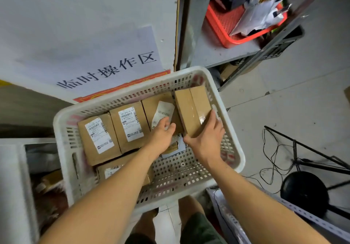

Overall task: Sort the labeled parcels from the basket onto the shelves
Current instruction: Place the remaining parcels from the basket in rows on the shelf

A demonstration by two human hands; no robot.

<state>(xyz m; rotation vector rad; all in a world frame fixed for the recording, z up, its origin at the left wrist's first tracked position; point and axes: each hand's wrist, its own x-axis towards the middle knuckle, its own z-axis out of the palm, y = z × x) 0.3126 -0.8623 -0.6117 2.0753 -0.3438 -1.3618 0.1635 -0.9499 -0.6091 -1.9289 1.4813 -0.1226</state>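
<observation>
Your two forearms reach down from the bottom of the view into the white basket (225, 99), and both hands are already at work among the parcels. Your right hand (206, 139) has its thumb and fingers wrapped round the near end of the tilted box (192, 109), which leans against the basket's right wall with its long axis running away from you toward the far rim; no label shows on the face you can see. Your left hand (162, 134) sits just beside it, fingers curled onto the neighbouring labeled box (161, 111), so the right hand is the one placed to lift. Left of those, two more labeled parcels (113, 130) stand side by side, and another lies under your left forearm. A flat mailer shows between your hands on the basket floor. Beyond the basket, up and to the right, a metal shelf (214, 50) carries a red basket (236, 22) stuffed with bags.
</observation>
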